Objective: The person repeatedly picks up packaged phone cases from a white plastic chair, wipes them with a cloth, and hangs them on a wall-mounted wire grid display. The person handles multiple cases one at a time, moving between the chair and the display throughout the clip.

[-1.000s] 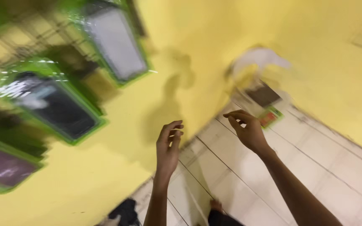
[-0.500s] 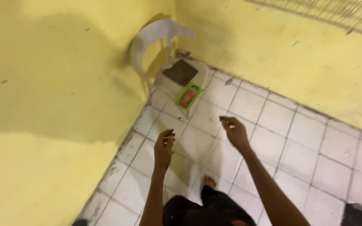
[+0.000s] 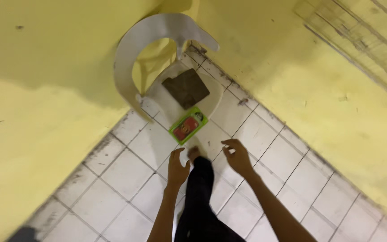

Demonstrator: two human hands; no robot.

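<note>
A single head-worn camera looked steeply down into a room corner, tilted so the yellow walls (image 3: 45, 112) ran diagonally. It stood well above the white plastic chair (image 3: 157, 40), which sat in the upper middle. Below the chair, the tiled floor (image 3: 126, 170) and the wearer's forearms filled the near foreground.

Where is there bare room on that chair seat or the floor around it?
The chair seat is crowded: brown square behind, green packet at its front edge. Bare tiles lie left of the left hand, and right of the right hand.
</note>
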